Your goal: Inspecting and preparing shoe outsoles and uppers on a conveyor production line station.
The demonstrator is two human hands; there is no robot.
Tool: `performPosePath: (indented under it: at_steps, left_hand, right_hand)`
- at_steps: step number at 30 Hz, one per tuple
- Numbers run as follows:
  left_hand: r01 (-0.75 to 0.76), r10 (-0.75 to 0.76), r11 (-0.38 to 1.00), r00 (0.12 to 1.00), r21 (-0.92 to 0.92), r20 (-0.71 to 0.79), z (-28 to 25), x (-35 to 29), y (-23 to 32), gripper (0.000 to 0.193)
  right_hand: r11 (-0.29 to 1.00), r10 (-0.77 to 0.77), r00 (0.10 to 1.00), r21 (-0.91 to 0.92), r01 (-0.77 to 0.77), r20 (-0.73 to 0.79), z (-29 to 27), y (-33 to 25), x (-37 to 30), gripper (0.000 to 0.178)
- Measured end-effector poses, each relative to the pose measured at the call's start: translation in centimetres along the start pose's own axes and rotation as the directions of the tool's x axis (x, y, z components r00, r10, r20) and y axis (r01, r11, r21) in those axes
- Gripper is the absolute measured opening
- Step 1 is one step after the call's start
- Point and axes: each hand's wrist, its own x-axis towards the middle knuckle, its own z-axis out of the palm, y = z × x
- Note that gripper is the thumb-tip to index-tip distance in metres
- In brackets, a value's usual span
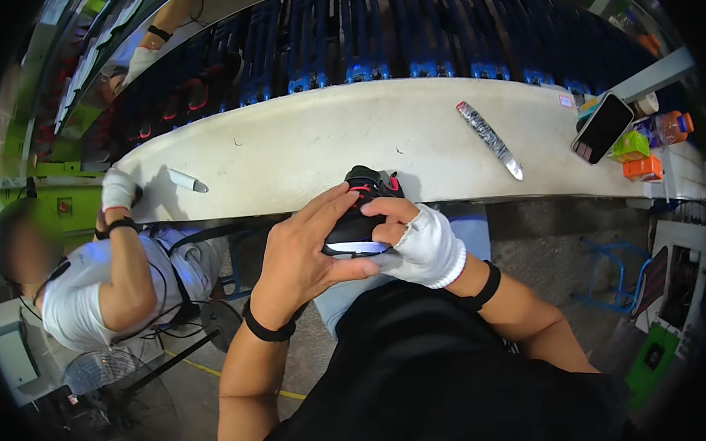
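Note:
Both my hands hold a small black shoe (363, 213) with red trim and a pale sole, just in front of the white workbench (334, 134). My left hand (307, 250) is bare and wraps the shoe's left side, fingers over its top. A white fingerless glove covers my right hand (420, 241), which grips the shoe from the right, thumb on the upper. Each wrist carries a black band.
A long silver knife-like tool (490, 138) and a white pen-shaped tool (187, 181) lie on the bench. A phone (602, 127) and small colourful boxes (644, 153) sit at the right end. A co-worker in white (115, 275) sits at my left. Blue conveyor racks (396, 37) run behind.

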Motion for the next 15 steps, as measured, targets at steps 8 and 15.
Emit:
performPosePath:
  at_steps: [8,15]
  left_hand:
    - [0.212,-0.214,0.963,0.977,-0.165,0.006,-0.1,-2.5,-1.1,0.079]
    - [0.355,-0.355,0.907,0.934,-0.228,0.041,-0.1,-4.9,-2.7,0.074]
  right_hand:
    - [0.960,0.241,0.966,-0.167,-0.224,0.093,-0.8,0.5,-0.8,0.037]
    - [0.951,0.237,0.961,-0.237,-0.200,0.142,-0.2,2.5,-1.8,0.039]
